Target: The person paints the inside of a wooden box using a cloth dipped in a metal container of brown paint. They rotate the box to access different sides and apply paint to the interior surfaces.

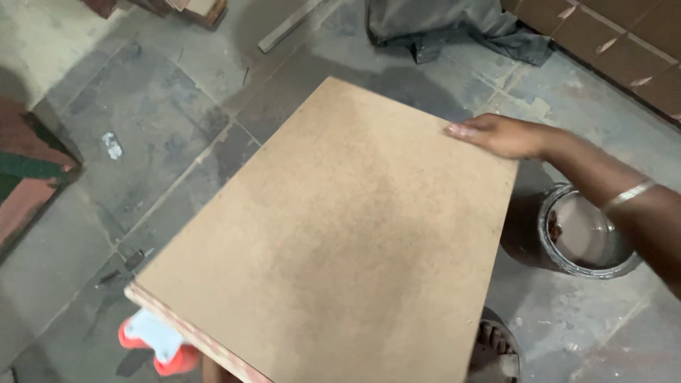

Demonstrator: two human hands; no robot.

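- One large flat rectangular board of tan fibreboard (340, 241) fills the middle of the view, held above the grey stone floor (142, 142) and tilted, its near-left corner lowest in the picture and its far corner highest.
- Along the board's near edge a layered pinkish side shows (the core looks like pressed sheets).
- Just under that near edge, at the bottom left, lies a red and white plastic object (157, 342); the board covers part of it, so its kind cannot be told.
- At the bottom edge, beneath the board, a small patch of skin shows; whether it is the left hand cannot be told, and no fingers of it are visible.
- Near the bottom right, half hidden by the board's corner, sits a dark round ridged object (496, 351) on the floor.
- To the right of the board stands a round metal tin with pale brown liquid inside (585, 237), on the floor and partly behind the forearm.
- That forearm wears a thin silver bangle (628, 193) at the wrist.
- The right hand (500, 135) rests on the board's far right edge, fingers together and laid flat along the top face, the thumb out of sight below the edge.
- Farther off on the left is a red and green surface (25, 184), cut by the frame.
- Farthest, at the top, lie a crumpled dark grey cloth (454, 28), a pale wooden strip (287, 27) and brown cardboard panels (617, 35).
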